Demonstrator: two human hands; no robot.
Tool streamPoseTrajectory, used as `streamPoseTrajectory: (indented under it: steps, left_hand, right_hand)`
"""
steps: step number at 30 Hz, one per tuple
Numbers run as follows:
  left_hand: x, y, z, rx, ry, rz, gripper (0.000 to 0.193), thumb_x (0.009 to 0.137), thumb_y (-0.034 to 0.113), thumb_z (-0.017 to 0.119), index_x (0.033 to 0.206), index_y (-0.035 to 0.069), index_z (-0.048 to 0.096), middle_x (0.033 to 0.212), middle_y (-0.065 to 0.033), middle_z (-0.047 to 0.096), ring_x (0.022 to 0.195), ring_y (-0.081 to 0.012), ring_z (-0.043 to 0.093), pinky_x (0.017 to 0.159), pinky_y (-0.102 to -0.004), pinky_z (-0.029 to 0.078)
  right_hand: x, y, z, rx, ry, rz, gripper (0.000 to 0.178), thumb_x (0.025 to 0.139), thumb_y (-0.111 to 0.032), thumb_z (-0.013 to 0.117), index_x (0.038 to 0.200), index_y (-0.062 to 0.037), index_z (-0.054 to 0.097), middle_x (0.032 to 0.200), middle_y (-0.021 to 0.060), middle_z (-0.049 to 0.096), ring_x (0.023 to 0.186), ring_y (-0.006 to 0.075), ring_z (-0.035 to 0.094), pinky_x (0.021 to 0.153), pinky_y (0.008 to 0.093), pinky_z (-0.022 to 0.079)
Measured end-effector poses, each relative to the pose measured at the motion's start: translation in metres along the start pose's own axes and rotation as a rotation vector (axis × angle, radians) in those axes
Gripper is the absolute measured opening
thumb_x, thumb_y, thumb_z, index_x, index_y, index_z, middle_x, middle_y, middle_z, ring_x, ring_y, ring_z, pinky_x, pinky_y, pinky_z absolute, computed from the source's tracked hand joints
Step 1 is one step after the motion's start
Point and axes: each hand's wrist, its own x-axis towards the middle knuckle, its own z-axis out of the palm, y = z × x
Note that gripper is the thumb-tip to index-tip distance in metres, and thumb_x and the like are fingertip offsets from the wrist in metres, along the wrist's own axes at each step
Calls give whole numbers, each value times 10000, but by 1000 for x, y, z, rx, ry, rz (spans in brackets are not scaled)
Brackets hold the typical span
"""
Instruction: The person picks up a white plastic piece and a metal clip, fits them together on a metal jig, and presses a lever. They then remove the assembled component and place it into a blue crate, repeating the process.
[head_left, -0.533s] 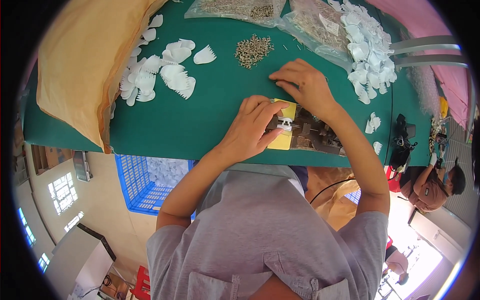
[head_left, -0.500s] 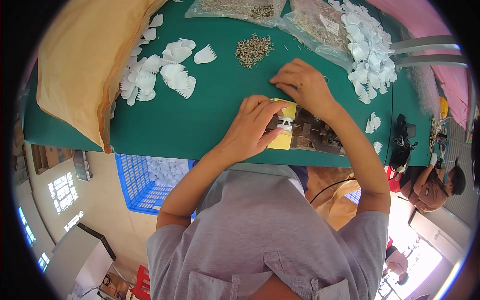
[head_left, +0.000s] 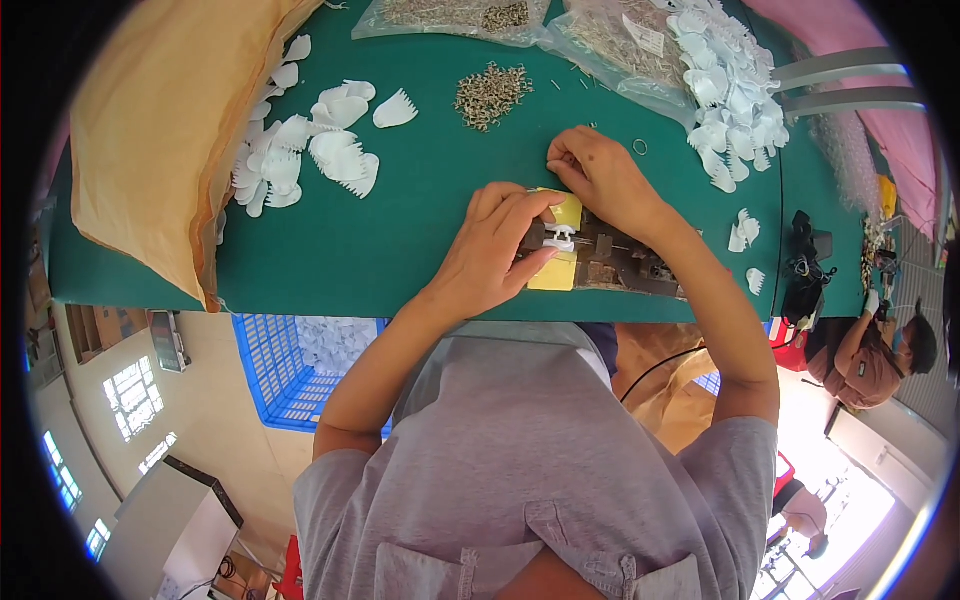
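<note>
My left hand grips a small white plastic clip between thumb and fingers. That clip sits at the left end of a dark metal jig, over a yellow plate. Just beyond the jig is my right hand, its fingers curled together over the green tabletop. Whatever its fingertips hold, if anything, is too small or hidden to make out. A heap of small brass-coloured metal pieces lies farther back, with a thin ring beside my right hand.
White toothed plastic pieces lie in loose piles at left, with a larger heap at right. A brown paper sack stands far left. Clear bags line the back. Below the table edge is a blue basket. A co-worker is at right.
My right hand has drawn a little closer to the jig and its fingers have curled in more. The thin ring beside it now shows fully. My left hand keeps its grip on the clip.
</note>
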Motion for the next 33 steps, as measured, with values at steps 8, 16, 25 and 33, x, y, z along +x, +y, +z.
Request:
streamPoseTrajectory:
  steps: [8, 16, 25, 33]
  left_hand:
    - [0, -2, 0, -37, 10, -42, 576, 863, 126, 811, 1384, 71, 570, 1184, -79, 652, 1162, -308, 532, 1016, -437, 440]
    - [2, 0, 2, -1, 41, -31, 617, 829, 47, 849, 1385, 64, 582, 1100, -77, 701, 1163, -279, 568, 937, -395, 536]
    - [2, -1, 2, -7, 41, -26, 636, 820, 52, 856, 1392, 65, 578, 1091, -73, 706, 1156, -279, 567, 936, -396, 526]
    - [1, -2, 2, -36, 33, -41, 645, 834, 133, 839, 1411, 83, 557, 1139, -61, 690, 1161, -292, 545, 1034, -433, 426]
  right_hand:
    - [-50, -55, -33, 463, -48, 176, 151, 991, -137, 696, 1039, 3, 724, 874, 75, 686, 776, 154, 625, 752, 309, 523]
    - [-62, -60, -23, 299, -53, 186, 134, 950, -120, 695, 1007, -7, 740, 886, 77, 690, 872, 217, 603, 792, 355, 509]
    - [-64, -60, -11, 265, 8, 173, 89, 931, -127, 725, 950, -41, 736, 848, 52, 673, 810, 218, 550, 777, 370, 444]
    - [-72, -61, 3, 235, 152, 162, 45, 904, -119, 757, 907, -82, 732, 807, 22, 652, 790, 218, 533, 827, 375, 407]
